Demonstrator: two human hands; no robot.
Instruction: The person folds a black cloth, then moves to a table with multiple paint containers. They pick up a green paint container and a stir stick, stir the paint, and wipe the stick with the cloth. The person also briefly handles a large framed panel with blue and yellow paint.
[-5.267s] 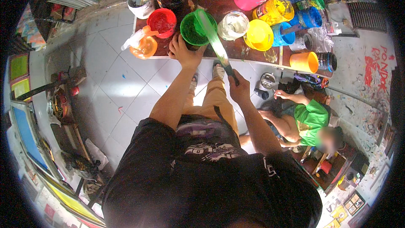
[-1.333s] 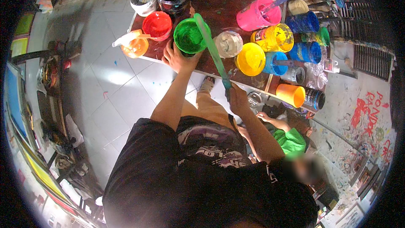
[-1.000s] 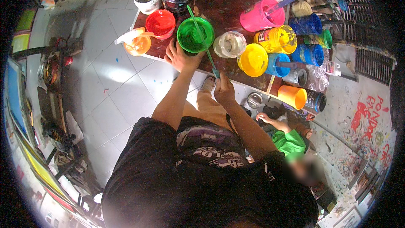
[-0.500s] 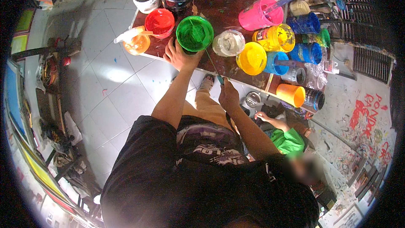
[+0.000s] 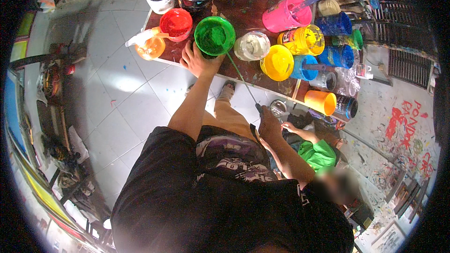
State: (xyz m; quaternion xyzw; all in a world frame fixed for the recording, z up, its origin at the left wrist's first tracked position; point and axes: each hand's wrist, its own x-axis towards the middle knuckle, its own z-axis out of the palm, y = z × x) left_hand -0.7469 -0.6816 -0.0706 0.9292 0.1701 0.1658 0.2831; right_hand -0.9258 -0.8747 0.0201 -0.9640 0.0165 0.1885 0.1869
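My left hand [image 5: 201, 62] is wrapped round the near side of a pot of green paint [image 5: 225, 42], close to the table's near edge. In my right hand [image 5: 270, 125], low and right of the pot, is the handle of a long, thin screwdriver [image 5: 245, 85]. Its slim shaft slants up toward the pot and is coated green along the upper part. The tip is at the pot's near rim; whether it touches the rim I cannot tell. Thick green paint coats the pot's inside.
A red paint pot [image 5: 176, 25], an orange spray bottle [image 5: 150, 48] and a clear tub [image 5: 252, 47] stand around the green pot. Pink [image 5: 276, 16], yellow [image 5: 277, 63] and blue pots crowd the table's right. Another person in a green shirt [image 5: 317, 155] sits at lower right.
My right hand has drawn back down and right, and the screwdriver has come out of the green paint to the pot's near rim. My left hand keeps its hold.
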